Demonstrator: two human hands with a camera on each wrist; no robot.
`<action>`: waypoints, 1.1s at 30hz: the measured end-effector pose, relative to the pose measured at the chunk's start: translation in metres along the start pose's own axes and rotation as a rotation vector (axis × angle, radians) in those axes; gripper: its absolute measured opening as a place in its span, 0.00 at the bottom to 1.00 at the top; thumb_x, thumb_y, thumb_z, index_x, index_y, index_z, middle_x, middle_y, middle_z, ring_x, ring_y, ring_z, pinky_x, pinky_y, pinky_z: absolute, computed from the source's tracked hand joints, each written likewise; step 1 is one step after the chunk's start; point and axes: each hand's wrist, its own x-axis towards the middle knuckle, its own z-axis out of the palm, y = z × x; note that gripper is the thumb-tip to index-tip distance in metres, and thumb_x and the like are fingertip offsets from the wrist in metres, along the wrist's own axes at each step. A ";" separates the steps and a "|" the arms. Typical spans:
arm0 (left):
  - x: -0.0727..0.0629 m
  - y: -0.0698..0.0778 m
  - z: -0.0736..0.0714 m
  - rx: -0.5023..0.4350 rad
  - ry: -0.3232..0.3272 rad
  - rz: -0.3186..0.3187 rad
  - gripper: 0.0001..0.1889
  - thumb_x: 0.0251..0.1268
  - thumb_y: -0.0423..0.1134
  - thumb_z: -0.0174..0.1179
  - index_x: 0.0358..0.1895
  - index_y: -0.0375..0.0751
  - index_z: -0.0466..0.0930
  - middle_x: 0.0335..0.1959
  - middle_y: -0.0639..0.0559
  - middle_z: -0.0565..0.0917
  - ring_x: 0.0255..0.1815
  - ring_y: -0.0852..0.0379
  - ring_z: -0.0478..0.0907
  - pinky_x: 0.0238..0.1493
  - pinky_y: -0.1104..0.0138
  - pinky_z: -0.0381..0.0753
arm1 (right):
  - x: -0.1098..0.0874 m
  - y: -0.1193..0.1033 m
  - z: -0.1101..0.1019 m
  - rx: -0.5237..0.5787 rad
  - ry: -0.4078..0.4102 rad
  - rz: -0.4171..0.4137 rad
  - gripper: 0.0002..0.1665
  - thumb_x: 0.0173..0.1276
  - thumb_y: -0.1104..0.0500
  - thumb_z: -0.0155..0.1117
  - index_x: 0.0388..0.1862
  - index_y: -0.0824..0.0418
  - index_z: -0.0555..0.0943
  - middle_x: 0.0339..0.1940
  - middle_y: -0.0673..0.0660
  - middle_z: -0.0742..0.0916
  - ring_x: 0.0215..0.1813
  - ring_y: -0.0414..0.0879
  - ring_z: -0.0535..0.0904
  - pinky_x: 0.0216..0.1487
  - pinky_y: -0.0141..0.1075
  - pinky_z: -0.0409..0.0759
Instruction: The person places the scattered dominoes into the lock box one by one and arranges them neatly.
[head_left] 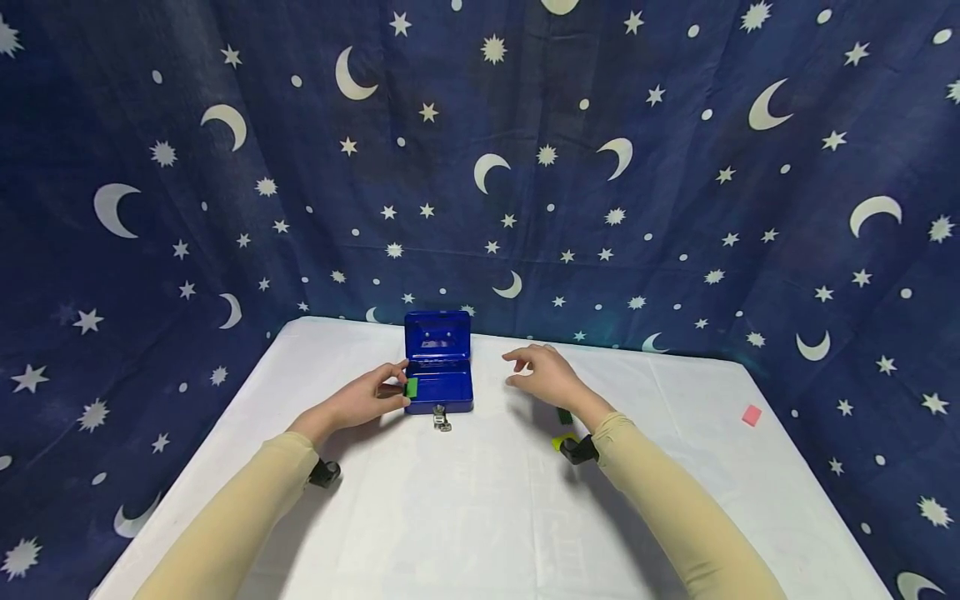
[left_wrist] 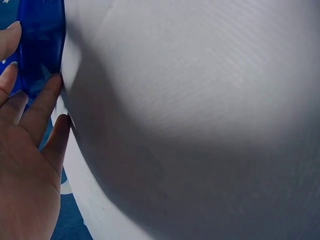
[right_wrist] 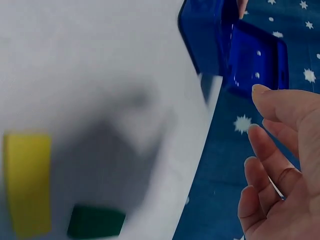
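Note:
A small blue metal cash box (head_left: 439, 407) stands on the white table with its lid (head_left: 438, 329) raised at the back. At its left side is my left hand (head_left: 367, 398), thumb near the front corner and fingers spread along the side wall. A green piece (head_left: 412, 387) shows inside the box at its left end. My right hand (head_left: 542, 372) hovers to the right of the box, fingers loosely bent and nothing between them. A padlock-like metal piece with keys (head_left: 441, 418) hangs at the box's front.
Below my right wrist lie a yellow block (right_wrist: 27, 185) and a dark green block (right_wrist: 96, 221). Farther right is a pink-red piece (head_left: 752, 415). The white table (head_left: 450, 517) ends at a dark blue curtain (head_left: 525, 167) with moons and stars.

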 end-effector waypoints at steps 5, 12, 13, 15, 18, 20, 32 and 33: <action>0.001 0.000 0.001 -0.020 0.002 0.005 0.17 0.74 0.43 0.63 0.55 0.39 0.70 0.82 0.46 0.54 0.69 0.42 0.73 0.73 0.46 0.65 | -0.012 0.016 -0.009 -0.004 0.010 0.007 0.26 0.67 0.52 0.72 0.63 0.52 0.82 0.41 0.47 0.84 0.51 0.51 0.77 0.53 0.46 0.75; 0.001 0.002 0.001 -0.002 0.002 -0.013 0.17 0.73 0.45 0.63 0.56 0.41 0.71 0.82 0.48 0.54 0.70 0.44 0.73 0.73 0.48 0.65 | -0.029 0.036 -0.021 0.032 0.013 0.024 0.26 0.68 0.54 0.72 0.65 0.54 0.82 0.47 0.53 0.86 0.51 0.50 0.77 0.54 0.48 0.76; 0.001 0.002 0.001 -0.003 0.002 -0.013 0.17 0.73 0.44 0.63 0.56 0.41 0.71 0.82 0.48 0.54 0.70 0.44 0.73 0.73 0.48 0.65 | -0.031 0.039 -0.022 0.034 0.011 0.030 0.26 0.68 0.54 0.72 0.65 0.54 0.81 0.47 0.53 0.86 0.51 0.51 0.77 0.55 0.48 0.77; 0.000 0.003 0.001 -0.003 0.002 -0.007 0.17 0.74 0.44 0.63 0.56 0.40 0.71 0.82 0.47 0.54 0.70 0.43 0.72 0.73 0.47 0.64 | -0.036 0.045 -0.025 0.029 0.010 0.039 0.27 0.68 0.53 0.71 0.65 0.54 0.81 0.48 0.55 0.86 0.52 0.51 0.78 0.55 0.49 0.77; -0.001 0.004 0.000 -0.003 0.002 -0.001 0.17 0.74 0.44 0.62 0.56 0.40 0.71 0.82 0.46 0.55 0.70 0.42 0.72 0.73 0.45 0.64 | -0.042 0.052 -0.029 0.043 0.008 0.058 0.28 0.68 0.53 0.71 0.66 0.55 0.80 0.49 0.57 0.86 0.53 0.53 0.77 0.56 0.51 0.77; 0.000 0.003 0.000 0.002 0.002 -0.005 0.17 0.74 0.45 0.62 0.56 0.40 0.71 0.82 0.47 0.54 0.71 0.42 0.71 0.74 0.45 0.63 | -0.045 0.056 -0.031 0.051 0.008 0.062 0.28 0.68 0.55 0.71 0.66 0.57 0.80 0.50 0.58 0.86 0.53 0.54 0.77 0.57 0.52 0.76; 0.000 0.006 -0.001 0.012 0.000 -0.029 0.17 0.74 0.45 0.63 0.56 0.42 0.71 0.82 0.49 0.54 0.71 0.44 0.71 0.74 0.46 0.62 | -0.063 0.078 -0.033 0.089 -0.043 0.112 0.31 0.69 0.54 0.71 0.69 0.59 0.78 0.54 0.60 0.85 0.60 0.59 0.76 0.60 0.57 0.75; 0.000 0.005 -0.001 0.013 -0.001 -0.024 0.17 0.74 0.45 0.63 0.56 0.41 0.70 0.82 0.48 0.54 0.71 0.43 0.71 0.74 0.46 0.62 | -0.064 0.079 -0.033 0.093 -0.051 0.120 0.31 0.69 0.54 0.71 0.69 0.59 0.77 0.54 0.60 0.85 0.60 0.59 0.76 0.61 0.57 0.75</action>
